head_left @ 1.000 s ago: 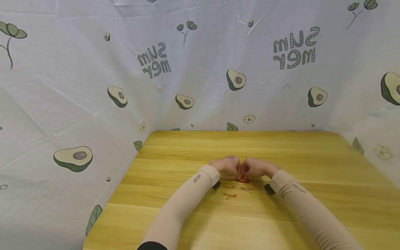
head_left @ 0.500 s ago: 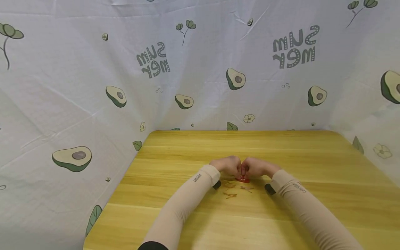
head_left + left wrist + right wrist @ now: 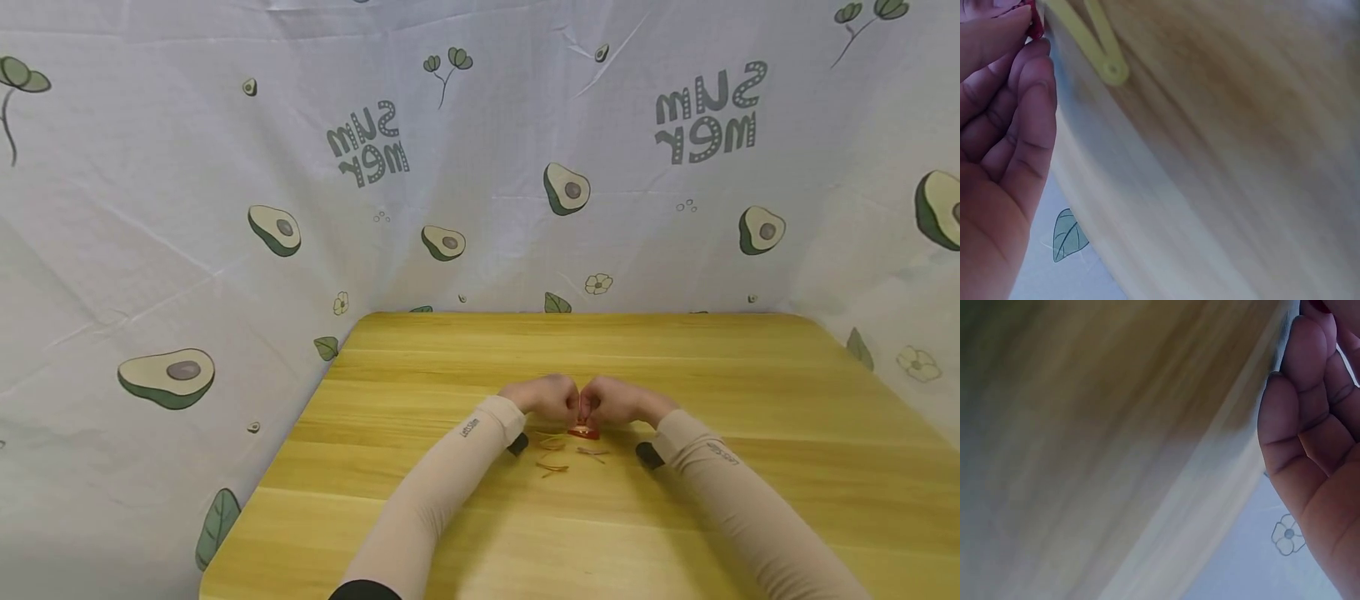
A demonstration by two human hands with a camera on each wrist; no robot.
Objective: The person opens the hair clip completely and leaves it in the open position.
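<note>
Near the middle of the table, my left hand (image 3: 551,398) and right hand (image 3: 613,402) meet fingertip to fingertip over a small shiny red piece (image 3: 583,431). In the left wrist view, my left thumb and curled fingers pinch the red piece (image 3: 1036,24); most of it is hidden. The right wrist view shows my right hand (image 3: 1316,419) with curled fingers and a bit of red (image 3: 1320,305) at the fingertips. Just nearer lie V-shaped yellow snap hair clips (image 3: 552,468) and a pinkish clip (image 3: 592,452). One yellow clip (image 3: 1112,70) shows its riveted end beside the left hand.
The wooden table (image 3: 465,350) has rounded far corners. A white cloth (image 3: 495,150) printed with avocados and reversed lettering hangs behind it and along the sides. A dark wrist device (image 3: 517,444) sits under the left sleeve, another (image 3: 648,454) under the right.
Both hands stay together at nearly the same spot. The red piece between them has shifted in tilt slightly. The clips on the table lie where they were.
</note>
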